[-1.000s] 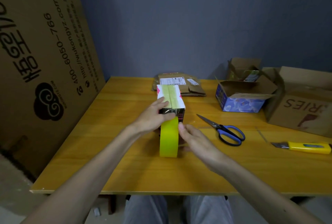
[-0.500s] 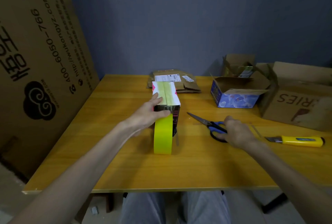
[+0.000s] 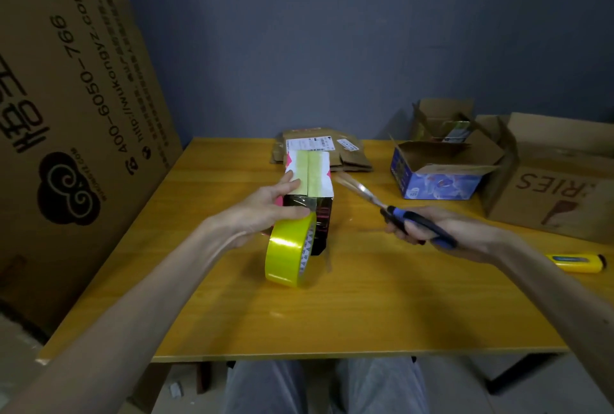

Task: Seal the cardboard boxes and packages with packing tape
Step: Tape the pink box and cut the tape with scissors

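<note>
My left hand (image 3: 265, 211) rests near-straight fingers on the small box (image 3: 309, 177) at 12 o'clock, thumb pressing the tape roll (image 3: 289, 252) against it. My right hand (image 3: 432, 227) grips the scissors (image 3: 395, 214). The top is taped; I judge the cut remains, and the open boxes (image 3: 438, 177) at 2 o'clock are unsealed.

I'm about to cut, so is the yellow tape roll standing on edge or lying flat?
Standing on edge: the yellow tape roll rests on its rim on the table, its hole facing sideways.

Yellow utility knife (image 3: 576, 262) lies flat near right edge of wooden table (image 3: 365, 320). Large printed cardboard sheet (image 3: 66, 107) leans at left beside table. Grey-blue wall (image 3: 332, 31) behind.
</note>
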